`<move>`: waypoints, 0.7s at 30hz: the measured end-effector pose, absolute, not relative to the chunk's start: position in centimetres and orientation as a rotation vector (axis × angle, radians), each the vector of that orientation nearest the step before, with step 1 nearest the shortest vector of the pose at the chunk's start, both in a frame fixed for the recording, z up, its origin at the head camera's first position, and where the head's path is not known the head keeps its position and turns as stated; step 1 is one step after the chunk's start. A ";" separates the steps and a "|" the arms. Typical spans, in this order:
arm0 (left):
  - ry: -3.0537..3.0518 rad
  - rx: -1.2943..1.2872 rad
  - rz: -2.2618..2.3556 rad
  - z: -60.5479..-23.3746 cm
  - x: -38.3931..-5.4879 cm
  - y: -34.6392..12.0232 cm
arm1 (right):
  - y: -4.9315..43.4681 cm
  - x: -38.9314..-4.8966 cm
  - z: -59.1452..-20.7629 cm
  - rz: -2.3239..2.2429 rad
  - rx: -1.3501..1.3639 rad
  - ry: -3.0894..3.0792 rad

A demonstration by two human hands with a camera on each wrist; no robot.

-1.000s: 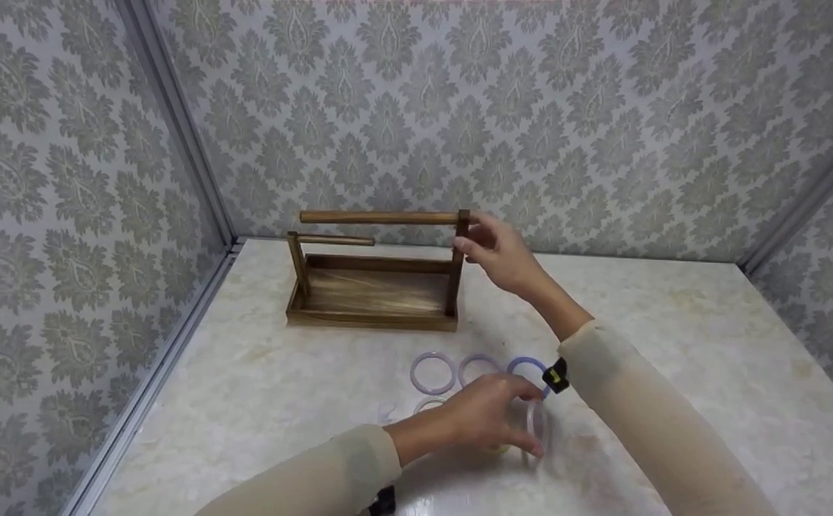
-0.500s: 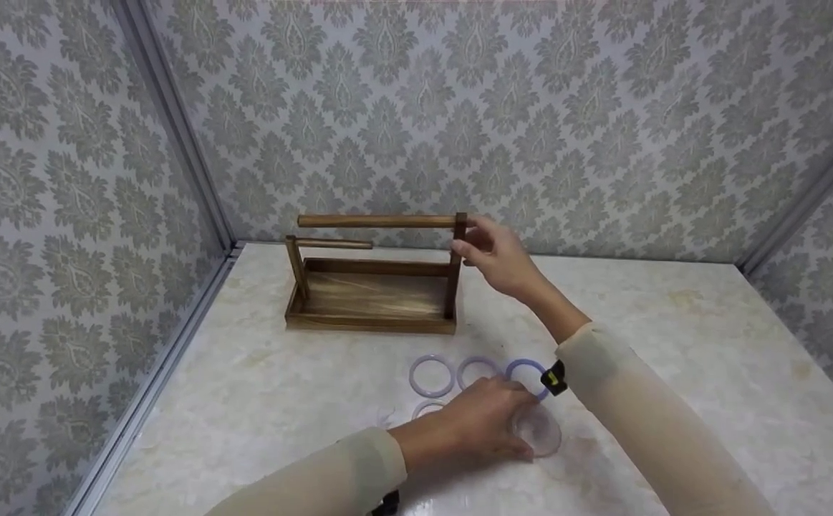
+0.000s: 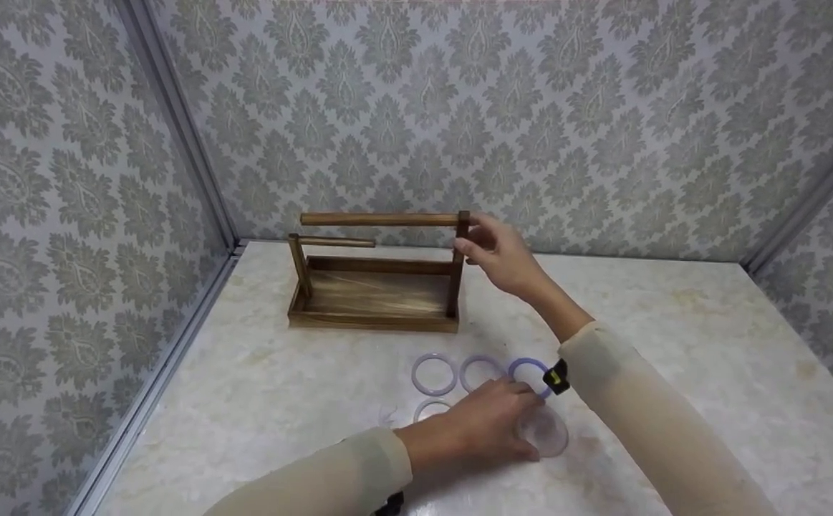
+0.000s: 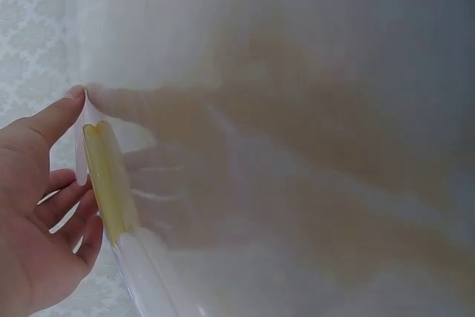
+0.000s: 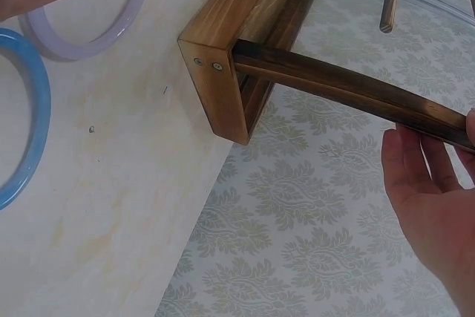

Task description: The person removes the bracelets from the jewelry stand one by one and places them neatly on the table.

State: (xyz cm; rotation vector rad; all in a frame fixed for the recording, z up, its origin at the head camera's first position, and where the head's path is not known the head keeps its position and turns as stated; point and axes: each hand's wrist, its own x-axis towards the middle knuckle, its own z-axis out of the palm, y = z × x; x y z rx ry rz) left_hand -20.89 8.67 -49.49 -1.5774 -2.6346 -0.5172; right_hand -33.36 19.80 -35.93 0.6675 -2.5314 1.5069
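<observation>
A brown wooden bangle stand [image 3: 373,324] with a tray base, a long upper bar and a shorter lower bar is at the back of the table. My right hand [image 3: 498,254] grips its right upright post [image 3: 455,283] near the top. Low over the tabletop, my left hand [image 3: 484,423] holds a pale translucent bangle [image 4: 81,157] by its edge, thumb on one side and fingers on the other. A yellow bangle [image 4: 105,183] lies just beyond it in the left wrist view; in the head view the hand hides it.
Close by lie two lilac bangles [image 3: 434,393], a blue bangle [image 3: 527,361] and a pale bangle [image 3: 427,406] partly behind the left wrist. A small clear scrap [image 3: 387,416] sits left of them. Patterned walls [image 3: 416,107] enclose the table [image 3: 674,344].
The pale bangle in my left hand has turned from standing nearly edge-on to showing its round face. My right hand keeps its place on the post.
</observation>
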 end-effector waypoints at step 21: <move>-2.641 -1.591 -0.559 -49.3 -20.6 8.3 | 19.7 -33.3 -36.1 1.537 0.713 -2.507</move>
